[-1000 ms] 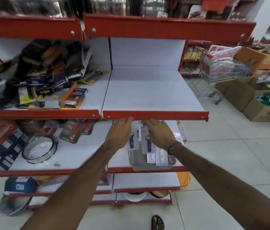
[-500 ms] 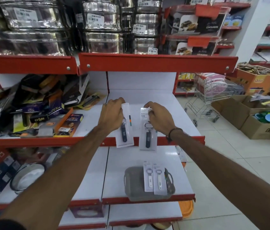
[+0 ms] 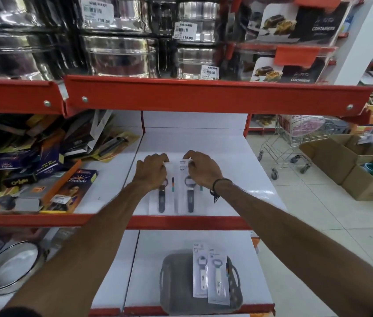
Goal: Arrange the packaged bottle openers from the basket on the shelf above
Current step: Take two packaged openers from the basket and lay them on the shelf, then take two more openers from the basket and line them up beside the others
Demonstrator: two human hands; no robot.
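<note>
The left hand (image 3: 152,171) lies palm-down on the top of one dark-handled packaged opener (image 3: 162,197), fingers curled over the card's upper edge; the right hand (image 3: 201,169) does the same on a second dark-handled pack (image 3: 190,195) just beside it at 3 o'clock. Whether the fingers pinch the cards or only press them flat, I cannot tell. Both packs lie flat on the white upper shelf (image 3: 238,175), near its red front lip, long axes running 12 to 6, handles toward 6, edges almost touching.

From both hands, the grey basket (image 3: 174,282) lies at 6 o'clock on the shelf below, well apart. Two white-handled packs (image 3: 210,273) lie in it, also lengthwise 12 to 6, on its right half. By my judgement the right hand is nearer them, and the next reach is straight down and back.
</note>
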